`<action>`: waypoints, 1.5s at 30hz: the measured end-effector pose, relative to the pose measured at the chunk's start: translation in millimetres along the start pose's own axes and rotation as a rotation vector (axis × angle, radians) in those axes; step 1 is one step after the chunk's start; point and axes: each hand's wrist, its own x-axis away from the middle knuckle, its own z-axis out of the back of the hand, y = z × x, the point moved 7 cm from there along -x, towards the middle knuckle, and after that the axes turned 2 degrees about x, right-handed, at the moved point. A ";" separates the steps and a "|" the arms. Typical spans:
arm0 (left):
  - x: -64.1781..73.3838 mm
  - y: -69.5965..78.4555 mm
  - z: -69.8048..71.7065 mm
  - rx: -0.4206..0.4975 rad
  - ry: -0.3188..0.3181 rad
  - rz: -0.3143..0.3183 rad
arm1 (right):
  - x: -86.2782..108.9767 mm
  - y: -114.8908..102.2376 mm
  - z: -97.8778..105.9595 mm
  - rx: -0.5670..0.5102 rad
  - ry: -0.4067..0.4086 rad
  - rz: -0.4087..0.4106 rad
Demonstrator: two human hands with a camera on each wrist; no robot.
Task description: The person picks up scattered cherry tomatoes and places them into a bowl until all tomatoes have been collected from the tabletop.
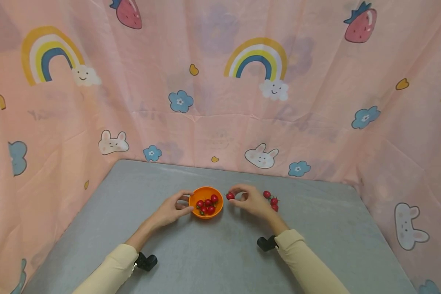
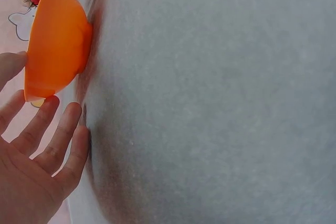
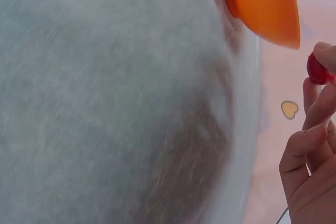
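Pink cloth [image 1: 161, 61] hung behind the grey table [image 1: 206, 261]. Your right hand [image 1: 252, 201] pinched one little red tomato [image 1: 230, 196] between thumb and fingers, up off the table, just to the right of the orange bowl [image 1: 206, 217] and not touching it. Your left hand [image 1: 172, 210] held the bowl's left side, thumb and fingers at the rim. It stood closer to the table's far edge, about midway between the left and right edges. Most of the tomatoes seemed to be in, heaped at the bottom of the bowl. Besides the one you held, three loose tomatoes [image 1: 274, 201] were left, close together, toward the table's far right corner. Its top looked flat and dull. On the cloth you had rainbows [image 1: 255, 53], bunnies [image 1: 262, 158] and strawberries [image 1: 361, 25].
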 end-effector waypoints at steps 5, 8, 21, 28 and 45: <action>0.0 0.0 0.4 -0.002 0.003 0.008 | -3.1 -4.3 -5.9 -0.009 -0.014 0.021; -0.2 0.2 0.1 -0.003 0.002 0.006 | -5.2 -7.0 -10.2 -0.027 -0.027 0.039; -0.2 4.3 -2.2 -0.001 -0.008 0.005 | -9.0 -12.0 -22.3 -0.075 -0.063 0.043; -0.4 3.8 -2.0 0.006 -0.011 0.003 | -4.0 -6.2 -12.5 -0.108 -0.045 0.035; 0.2 2.9 -0.6 -0.004 -0.003 0.012 | 28.7 27.4 50.9 -0.029 0.080 0.006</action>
